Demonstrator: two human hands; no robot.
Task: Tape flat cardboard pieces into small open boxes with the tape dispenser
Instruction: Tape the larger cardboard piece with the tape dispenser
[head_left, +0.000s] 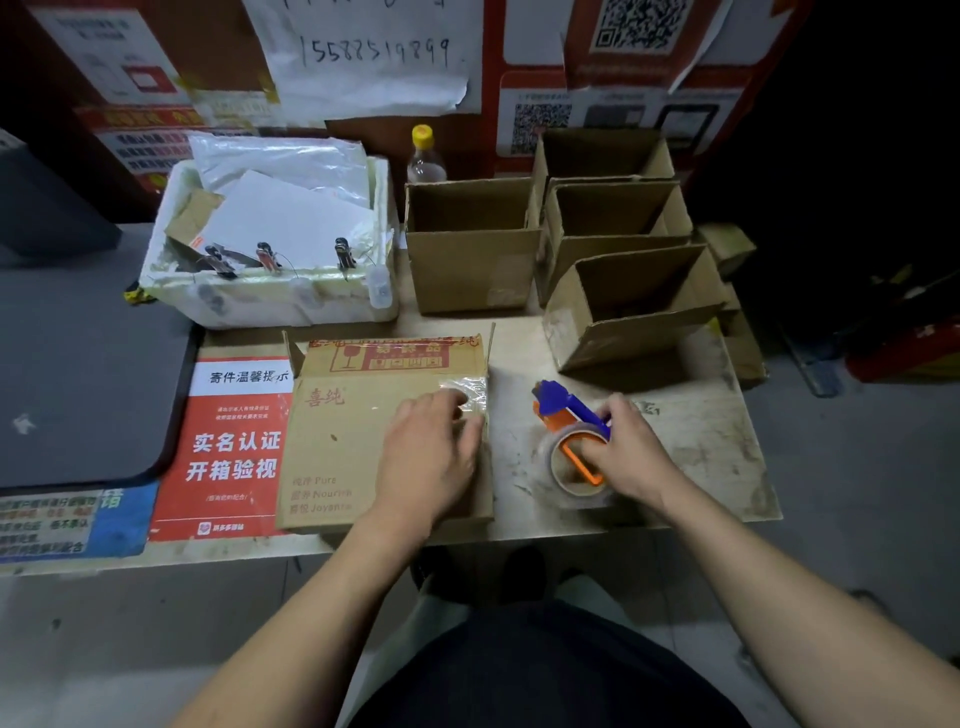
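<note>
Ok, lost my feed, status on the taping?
Left hand pressing tape down on box. Right hand gripping dispenser, resting on table. Nothing in the way.

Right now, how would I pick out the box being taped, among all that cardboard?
Start at the white foam bin at the table's back left. Directly in front of it lies a cardboard box under the left hand. Unlike the plain, upright open boxes behind, it carries red printing and shiny clear tape.

flat cardboard: brown box piece (384, 431) with red print, lying flat at 6 o'clock, shiny tape on its right edge.
tape dispenser: blue and orange (571, 441), at 3 o'clock of it.
open boxes: four brown ones (613, 291), standing at 1 o'clock.
</note>
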